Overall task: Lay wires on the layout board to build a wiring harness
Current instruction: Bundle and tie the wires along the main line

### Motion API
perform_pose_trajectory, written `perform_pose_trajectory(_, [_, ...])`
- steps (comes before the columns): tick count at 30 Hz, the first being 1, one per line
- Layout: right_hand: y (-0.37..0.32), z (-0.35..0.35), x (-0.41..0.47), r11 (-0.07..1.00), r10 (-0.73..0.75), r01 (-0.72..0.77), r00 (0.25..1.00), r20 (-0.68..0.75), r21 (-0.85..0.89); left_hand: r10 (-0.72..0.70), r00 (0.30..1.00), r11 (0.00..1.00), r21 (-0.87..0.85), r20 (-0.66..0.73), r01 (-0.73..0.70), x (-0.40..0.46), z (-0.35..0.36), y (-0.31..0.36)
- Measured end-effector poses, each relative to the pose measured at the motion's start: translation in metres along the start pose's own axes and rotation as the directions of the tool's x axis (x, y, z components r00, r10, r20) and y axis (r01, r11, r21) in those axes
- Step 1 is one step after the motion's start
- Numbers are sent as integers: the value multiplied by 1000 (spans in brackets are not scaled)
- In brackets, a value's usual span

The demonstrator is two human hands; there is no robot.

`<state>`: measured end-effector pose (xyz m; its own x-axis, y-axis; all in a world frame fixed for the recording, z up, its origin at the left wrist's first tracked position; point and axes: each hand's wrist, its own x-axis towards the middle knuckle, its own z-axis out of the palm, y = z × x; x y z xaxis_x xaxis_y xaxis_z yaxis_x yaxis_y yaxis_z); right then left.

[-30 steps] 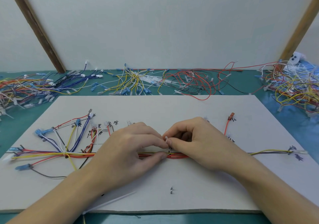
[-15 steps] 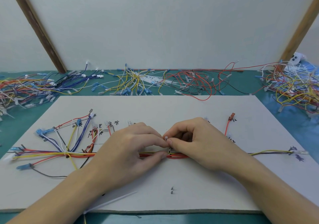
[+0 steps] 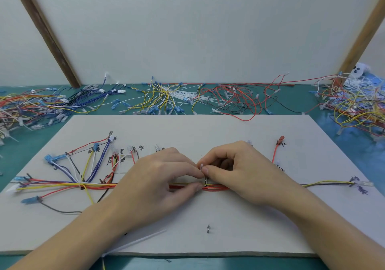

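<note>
A white layout board (image 3: 229, 128) lies flat in front of me with handwritten labels. A bundle of coloured wires (image 3: 62, 184) runs left to right across its middle, fanning out to blue and white terminals at the left. At the board's centre my left hand (image 3: 154, 178) and my right hand (image 3: 239, 172) meet over the bundle. Both pinch a small white cable tie (image 3: 201, 166) that stands up beside a metal pin. My left thumb presses against the red wires below it. The bundle's middle stretch is hidden under my hands.
Loose wire heaps lie on the green table beyond the board: mixed colours far left (image 3: 27, 107), yellow and white centre (image 3: 162, 97), red (image 3: 235, 99), a tangle right (image 3: 354, 107). A spare white cable tie (image 3: 137, 241) and a short metal pin (image 3: 208, 228) sit near the front edge.
</note>
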<state>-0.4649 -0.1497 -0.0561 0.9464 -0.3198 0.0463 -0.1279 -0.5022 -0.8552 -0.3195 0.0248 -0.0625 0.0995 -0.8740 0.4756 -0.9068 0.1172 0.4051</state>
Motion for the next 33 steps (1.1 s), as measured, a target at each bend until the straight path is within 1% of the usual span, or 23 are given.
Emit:
perform_pose_trajectory(6, [0,-1,1,1000,14,-14,1000,14,10,3,1000,1000,-4,4,-2,0,0,-1])
perform_pose_trajectory(21, [-2,0,0,1000,22,-22,1000,-5,15,35,999,999,-21,-19,-35,1,-1,1])
perform_pose_trajectory(33, [-2,0,-1,1000,20,-20,1000,-5,8,-24,1000,999,-45,12,25,0,0,-2])
